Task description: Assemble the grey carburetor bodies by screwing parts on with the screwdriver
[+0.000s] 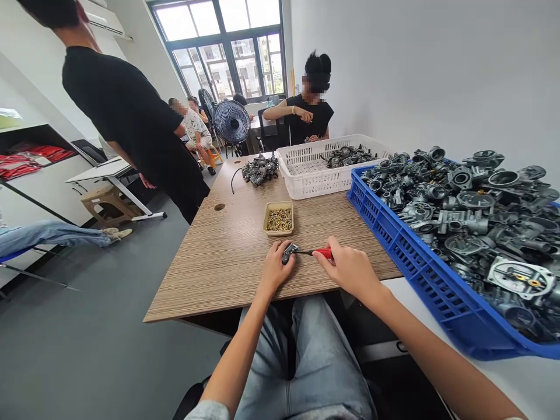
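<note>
My left hand (275,267) is closed around a small grey metal part (289,252) held against the wooden table (219,256) near its front edge. My right hand (345,265) grips a red-handled screwdriver (322,252) whose tip points left into that part. Just beyond my hands sits a small tan tray of brass screws (279,218).
A blue crate (394,245) heaped with grey metal castings fills the right. A white basket (306,175) and a loose pile of parts (260,169) lie further back. A person in black sits at the far end; another stands at the left beside a floor fan (231,122).
</note>
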The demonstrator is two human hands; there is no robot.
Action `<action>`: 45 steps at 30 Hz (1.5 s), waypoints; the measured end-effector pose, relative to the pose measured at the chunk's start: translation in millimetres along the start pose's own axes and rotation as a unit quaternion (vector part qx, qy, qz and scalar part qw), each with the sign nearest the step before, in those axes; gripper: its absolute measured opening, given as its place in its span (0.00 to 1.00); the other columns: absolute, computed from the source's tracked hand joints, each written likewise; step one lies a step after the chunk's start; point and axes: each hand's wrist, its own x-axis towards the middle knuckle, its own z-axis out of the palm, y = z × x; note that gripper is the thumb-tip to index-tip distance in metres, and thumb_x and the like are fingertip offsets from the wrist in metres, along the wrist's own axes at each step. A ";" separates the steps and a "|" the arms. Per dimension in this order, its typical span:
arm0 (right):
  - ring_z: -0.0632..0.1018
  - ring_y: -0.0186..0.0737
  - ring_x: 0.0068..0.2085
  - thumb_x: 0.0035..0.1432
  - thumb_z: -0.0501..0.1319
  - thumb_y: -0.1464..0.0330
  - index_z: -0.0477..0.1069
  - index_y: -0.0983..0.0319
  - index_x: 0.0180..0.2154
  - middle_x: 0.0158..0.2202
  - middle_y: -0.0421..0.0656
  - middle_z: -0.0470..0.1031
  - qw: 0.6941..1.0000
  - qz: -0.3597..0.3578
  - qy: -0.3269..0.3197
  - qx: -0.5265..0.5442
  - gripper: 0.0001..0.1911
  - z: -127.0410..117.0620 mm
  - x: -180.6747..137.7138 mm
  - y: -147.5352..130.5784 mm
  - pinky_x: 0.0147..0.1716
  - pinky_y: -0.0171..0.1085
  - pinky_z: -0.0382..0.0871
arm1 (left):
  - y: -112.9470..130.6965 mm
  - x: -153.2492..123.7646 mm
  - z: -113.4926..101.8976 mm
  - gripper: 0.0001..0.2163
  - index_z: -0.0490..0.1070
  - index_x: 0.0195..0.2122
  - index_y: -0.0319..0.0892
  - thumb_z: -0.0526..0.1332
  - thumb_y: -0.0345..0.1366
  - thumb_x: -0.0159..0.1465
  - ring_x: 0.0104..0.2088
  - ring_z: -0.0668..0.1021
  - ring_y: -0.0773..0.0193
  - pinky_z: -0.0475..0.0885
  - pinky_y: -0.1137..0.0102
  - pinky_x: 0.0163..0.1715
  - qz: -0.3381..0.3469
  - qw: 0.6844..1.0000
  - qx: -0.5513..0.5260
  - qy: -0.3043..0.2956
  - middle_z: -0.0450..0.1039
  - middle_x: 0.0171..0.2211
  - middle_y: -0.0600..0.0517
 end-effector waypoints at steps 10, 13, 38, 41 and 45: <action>0.85 0.48 0.43 0.79 0.54 0.63 0.63 0.58 0.53 0.44 0.46 0.84 0.989 -0.095 -0.025 0.113 0.08 -2.4 0.9 15.2 0.37 0.37 0.64 | 0.0 0.6 -0.7 0.20 0.73 0.64 0.48 0.63 0.37 0.71 0.56 0.79 0.51 0.76 0.56 0.61 0.009 1.000 -0.002 -0.001 0.75 0.53 0.45; 0.86 0.51 0.39 0.80 0.54 0.58 0.64 0.60 0.52 0.38 0.47 0.84 0.999 -0.034 -0.014 0.013 0.11 -1.6 0.9 5.2 0.32 0.38 0.59 | -0.6 0.3 -0.3 0.20 0.73 0.64 0.48 0.63 0.37 0.71 0.56 0.79 0.51 0.75 0.55 0.61 0.006 1.000 -0.004 -0.004 0.74 0.54 0.44; 0.86 0.53 0.36 0.80 0.51 0.52 0.66 0.60 0.48 0.32 0.47 0.83 0.999 0.017 0.001 -0.030 0.18 -0.3 2.7 0.2 0.30 0.39 0.55 | 3.1 0.7 -2.2 0.20 0.73 0.64 0.48 0.63 0.36 0.71 0.56 0.79 0.51 0.75 0.54 0.62 0.000 1.000 -0.005 -0.004 0.75 0.55 0.45; 0.86 0.51 0.39 0.80 0.54 0.55 0.64 0.59 0.51 0.37 0.45 0.84 0.998 -0.033 -0.011 0.047 0.14 -3.3 1.3 6.5 0.33 0.38 0.60 | 2.4 0.9 -1.8 0.20 0.73 0.64 0.47 0.62 0.36 0.71 0.56 0.79 0.51 0.75 0.55 0.62 0.000 1.000 -0.002 -0.004 0.75 0.55 0.44; 0.86 0.46 0.46 0.79 0.56 0.62 0.60 0.56 0.55 0.48 0.44 0.84 0.978 -0.118 -0.036 0.170 0.09 -5.7 -1.4 16.0 0.40 0.37 0.66 | 1.3 0.9 -1.4 0.19 0.73 0.64 0.47 0.62 0.37 0.71 0.56 0.79 0.51 0.75 0.54 0.62 0.000 1.000 0.000 -0.004 0.75 0.55 0.44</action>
